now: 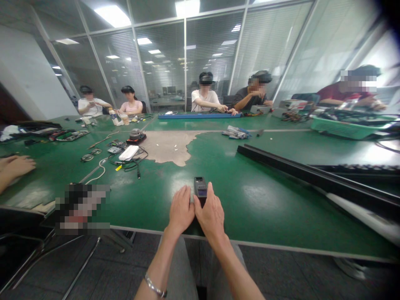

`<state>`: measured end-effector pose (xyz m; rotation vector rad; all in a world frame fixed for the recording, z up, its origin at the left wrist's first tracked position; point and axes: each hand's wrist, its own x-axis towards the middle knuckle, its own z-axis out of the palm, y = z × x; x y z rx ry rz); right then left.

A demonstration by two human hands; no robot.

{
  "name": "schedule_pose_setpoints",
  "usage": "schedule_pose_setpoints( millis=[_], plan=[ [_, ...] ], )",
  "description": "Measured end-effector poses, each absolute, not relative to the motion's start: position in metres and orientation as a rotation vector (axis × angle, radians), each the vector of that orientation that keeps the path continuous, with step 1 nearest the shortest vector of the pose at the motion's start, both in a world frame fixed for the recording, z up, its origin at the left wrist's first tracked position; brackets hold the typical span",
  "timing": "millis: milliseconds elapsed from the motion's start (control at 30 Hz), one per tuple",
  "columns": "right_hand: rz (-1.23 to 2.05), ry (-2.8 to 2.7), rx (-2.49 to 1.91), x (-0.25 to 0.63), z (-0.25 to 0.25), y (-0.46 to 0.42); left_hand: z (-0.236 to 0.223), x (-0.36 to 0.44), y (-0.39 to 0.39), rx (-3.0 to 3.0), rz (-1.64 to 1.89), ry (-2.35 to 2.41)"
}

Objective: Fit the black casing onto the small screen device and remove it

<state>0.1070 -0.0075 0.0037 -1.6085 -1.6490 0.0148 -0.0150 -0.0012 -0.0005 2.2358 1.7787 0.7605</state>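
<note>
Beyond the black rail [281, 163] sits a green basket [339, 127]; left of the rail lie eyeglasses [91, 155] and a white box [129, 153].

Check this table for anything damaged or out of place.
The green tabletop looks damaged: beyond and left of the small dark device at the right hand, a ragged-edged, pale brown patch shows, as if the green surface had peeled away.

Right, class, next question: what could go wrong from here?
The device sits between the left hand and right hand, fairly near the table edge; a slip might send it off. The glasses lie beside a loose black cable; a tug could drag or scratch them.
</note>
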Motion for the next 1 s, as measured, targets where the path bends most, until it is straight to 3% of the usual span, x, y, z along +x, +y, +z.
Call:
schedule_pose_setpoints(
  millis=[433, 700, 1000],
  plan=[
    [0.034, -1.44, -1.472, 0.137, 0.049, -0.008, -0.002, -0.013, -0.003, 2.261, 0.788, 1.812],
    [0.025, -1.36, -1.694, 0.195, 0.012, -0.008, 0.001, -0.01, -0.004, 2.277, 0.733, 1.805],
    [0.025, -1.416, -1.726, 0.2, -0.007, -0.006, 0.007, -0.007, -0.007, 2.293, 0.662, 1.807]
  ],
)
